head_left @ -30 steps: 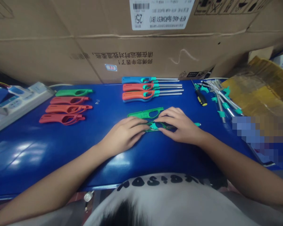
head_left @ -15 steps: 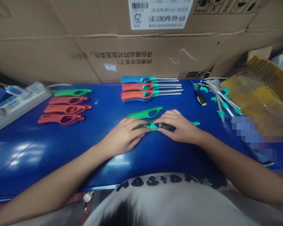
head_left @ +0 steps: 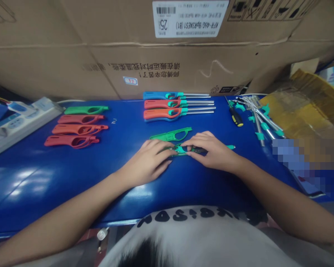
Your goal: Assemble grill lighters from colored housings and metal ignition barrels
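Note:
A green lighter body (head_left: pixel 180 150) with a teal trigger piece lies on the blue table between my hands, partly hidden by them. My left hand (head_left: pixel 153 159) has its fingers closed on the left part of this body. On the right, my right hand (head_left: pixel 208 150) pinches the same body near the teal piece. A teal tip (head_left: pixel 231 147) shows beyond my right hand. Just behind the hands lies a loose green shell half (head_left: pixel 171 134), untouched.
Several assembled lighters (head_left: pixel 164 113) lie at the back middle. Red and green shells (head_left: pixel 72 140) are at the left, near a power strip (head_left: pixel 25 122). A screwdriver (head_left: pixel 235 116) and metal tubes (head_left: pixel 269 129) lie right. A cardboard box (head_left: pixel 114 70) stands behind.
The fingers of my left hand have shifted slightly, and a bit more of the green body shows between the hands. Otherwise the layout is the same.

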`<state>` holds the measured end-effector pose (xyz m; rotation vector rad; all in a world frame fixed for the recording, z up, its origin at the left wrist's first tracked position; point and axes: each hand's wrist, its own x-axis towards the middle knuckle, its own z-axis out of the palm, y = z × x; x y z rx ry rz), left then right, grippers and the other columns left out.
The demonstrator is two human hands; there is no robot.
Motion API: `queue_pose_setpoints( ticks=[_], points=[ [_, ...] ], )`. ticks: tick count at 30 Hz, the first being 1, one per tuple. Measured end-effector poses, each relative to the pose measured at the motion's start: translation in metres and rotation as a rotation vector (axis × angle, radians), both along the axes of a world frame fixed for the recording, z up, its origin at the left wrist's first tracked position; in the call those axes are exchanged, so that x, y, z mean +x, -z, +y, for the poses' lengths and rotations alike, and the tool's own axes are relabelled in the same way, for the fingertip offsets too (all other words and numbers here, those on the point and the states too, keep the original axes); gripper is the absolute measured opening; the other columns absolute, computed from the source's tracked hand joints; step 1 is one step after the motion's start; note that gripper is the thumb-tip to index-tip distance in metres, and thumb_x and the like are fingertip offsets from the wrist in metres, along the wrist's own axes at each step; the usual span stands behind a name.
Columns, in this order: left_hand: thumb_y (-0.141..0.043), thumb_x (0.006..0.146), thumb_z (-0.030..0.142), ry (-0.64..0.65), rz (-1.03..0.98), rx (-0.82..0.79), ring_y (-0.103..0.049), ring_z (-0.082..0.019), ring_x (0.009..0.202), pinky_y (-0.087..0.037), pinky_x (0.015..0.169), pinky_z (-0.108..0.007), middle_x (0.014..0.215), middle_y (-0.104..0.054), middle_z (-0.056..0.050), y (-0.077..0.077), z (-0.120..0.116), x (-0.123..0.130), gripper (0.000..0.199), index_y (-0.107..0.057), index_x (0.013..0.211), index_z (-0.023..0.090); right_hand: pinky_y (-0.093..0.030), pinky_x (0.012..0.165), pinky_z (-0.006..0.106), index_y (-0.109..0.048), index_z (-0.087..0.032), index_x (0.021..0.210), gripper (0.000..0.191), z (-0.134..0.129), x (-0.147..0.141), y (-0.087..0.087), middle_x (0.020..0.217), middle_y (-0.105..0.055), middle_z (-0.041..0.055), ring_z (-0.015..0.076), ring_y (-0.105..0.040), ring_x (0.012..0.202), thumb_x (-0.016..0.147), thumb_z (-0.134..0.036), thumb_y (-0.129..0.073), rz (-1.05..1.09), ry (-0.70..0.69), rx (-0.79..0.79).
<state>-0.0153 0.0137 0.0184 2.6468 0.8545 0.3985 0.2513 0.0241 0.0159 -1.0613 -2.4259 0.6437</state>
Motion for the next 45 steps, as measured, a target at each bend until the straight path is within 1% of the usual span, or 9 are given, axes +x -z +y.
queue_pose_setpoints(
  ticks=[7, 10, 15, 23, 26, 29, 34, 40, 45],
  points=[
    [-0.049, 0.102, 0.025, -0.031, -0.008, -0.008, -0.056, -0.027, 0.122, -0.04, 0.101, -0.044, 0.133, -0.062, -0.011, 0.0, -0.003, 0.003, 0.027, -0.06, 0.127, 0.021, -0.037, 0.086, 0.036, -0.071, -0.019, 0.108, 0.014, -0.003, -0.002, -0.004, 0.095, -0.077, 0.0037, 0.0188, -0.065, 0.086, 0.097, -0.022, -0.063, -0.097, -0.056, 0.261],
    [-0.05, 0.102, 0.026, -0.048, -0.008, -0.008, -0.057, -0.027, 0.121, -0.04, 0.101, -0.044, 0.132, -0.063, -0.011, 0.0, -0.004, 0.004, 0.026, -0.06, 0.125, 0.02, -0.037, 0.086, 0.037, -0.071, -0.018, 0.108, 0.015, -0.005, -0.003, -0.006, 0.093, -0.077, 0.0043, 0.0195, -0.065, 0.085, 0.098, -0.021, -0.06, -0.138, -0.059, 0.306],
    [-0.05, 0.102, 0.024, -0.047, -0.018, -0.007, -0.057, -0.026, 0.121, -0.039, 0.101, -0.044, 0.131, -0.063, -0.01, 0.001, -0.004, 0.004, 0.025, -0.06, 0.124, 0.02, -0.038, 0.086, 0.036, -0.071, -0.018, 0.11, 0.016, -0.005, 0.0, -0.006, 0.097, -0.077, 0.0031, 0.0181, -0.066, 0.087, 0.098, -0.02, -0.06, -0.1, -0.049, 0.227],
    [-0.048, 0.103, 0.023, -0.046, -0.027, -0.008, -0.058, -0.027, 0.12, -0.04, 0.1, -0.045, 0.132, -0.064, -0.011, 0.001, -0.003, 0.003, 0.026, -0.062, 0.124, 0.021, -0.039, 0.085, 0.038, -0.071, -0.019, 0.112, 0.02, -0.004, 0.002, -0.007, 0.098, -0.074, 0.0062, 0.0212, -0.062, 0.093, 0.101, -0.025, -0.056, -0.146, -0.08, 0.279],
    [-0.048, 0.102, 0.022, -0.034, -0.042, -0.017, -0.058, -0.026, 0.122, -0.04, 0.102, -0.045, 0.134, -0.064, -0.011, -0.001, -0.002, 0.001, 0.026, -0.062, 0.125, 0.022, -0.041, 0.085, 0.038, -0.071, -0.022, 0.113, 0.022, -0.002, 0.004, -0.006, 0.107, -0.071, 0.0072, 0.0217, -0.06, 0.099, 0.102, -0.024, -0.053, -0.124, -0.001, 0.256],
    [-0.05, 0.102, 0.022, -0.036, -0.085, -0.026, -0.057, -0.024, 0.125, -0.04, 0.104, -0.042, 0.134, -0.064, -0.009, -0.003, -0.001, -0.002, 0.024, -0.062, 0.123, 0.022, -0.042, 0.091, 0.042, -0.071, -0.023, 0.119, 0.03, 0.002, 0.005, -0.004, 0.121, -0.067, 0.0103, 0.0259, -0.057, 0.11, 0.099, -0.014, -0.051, -0.148, 0.106, 0.28],
    [-0.053, 0.101, 0.023, -0.125, -0.124, 0.006, -0.06, -0.023, 0.118, -0.042, 0.102, -0.041, 0.13, -0.066, -0.008, -0.009, 0.004, -0.007, 0.021, -0.063, 0.12, 0.021, -0.042, 0.097, 0.05, -0.071, -0.025, 0.12, 0.039, 0.005, 0.007, 0.003, 0.137, -0.058, 0.0128, 0.0317, -0.051, 0.124, 0.093, -0.006, -0.051, -0.2, 0.185, 0.252],
    [-0.054, 0.099, 0.022, -0.24, -0.127, 0.09, -0.061, -0.025, 0.114, -0.045, 0.098, -0.042, 0.124, -0.069, -0.008, -0.012, 0.011, -0.011, 0.022, -0.065, 0.119, 0.02, -0.043, 0.096, 0.05, -0.069, -0.024, 0.096, 0.009, 0.009, 0.013, 0.005, 0.128, -0.061, 0.0096, 0.0293, -0.057, 0.116, 0.089, -0.019, -0.066, -0.121, 0.284, 0.123],
    [-0.056, 0.1, 0.022, -0.238, -0.138, 0.169, -0.061, -0.025, 0.116, -0.047, 0.101, -0.043, 0.128, -0.069, -0.008, -0.008, 0.012, -0.014, 0.029, -0.065, 0.128, 0.02, -0.047, 0.088, 0.041, -0.062, -0.022, 0.092, 0.004, 0.012, 0.014, -0.002, 0.104, -0.067, 0.006, 0.0228, -0.065, 0.098, 0.091, -0.019, -0.064, 0.002, 0.268, 0.045]
  ],
)
